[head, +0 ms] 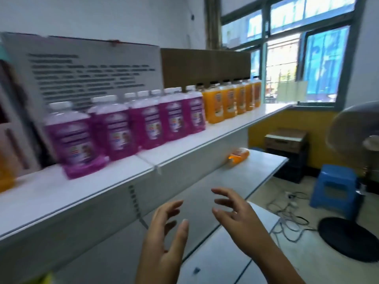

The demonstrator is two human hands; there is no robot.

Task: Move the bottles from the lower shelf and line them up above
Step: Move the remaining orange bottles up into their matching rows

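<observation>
Orange bottle (239, 154) lying flat well beyond spread, empty fingers (220, 191); to be grasped round body, stood upright above.

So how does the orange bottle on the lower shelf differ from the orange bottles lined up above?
The orange bottle on the lower shelf lies on its side; the orange bottles on the upper shelf stand upright. The lower one is alone; the upper ones form a row beside the purple bottles. The lower one's cap cannot be made out; the upper ones show dark caps. Both hold orange liquid.
</observation>
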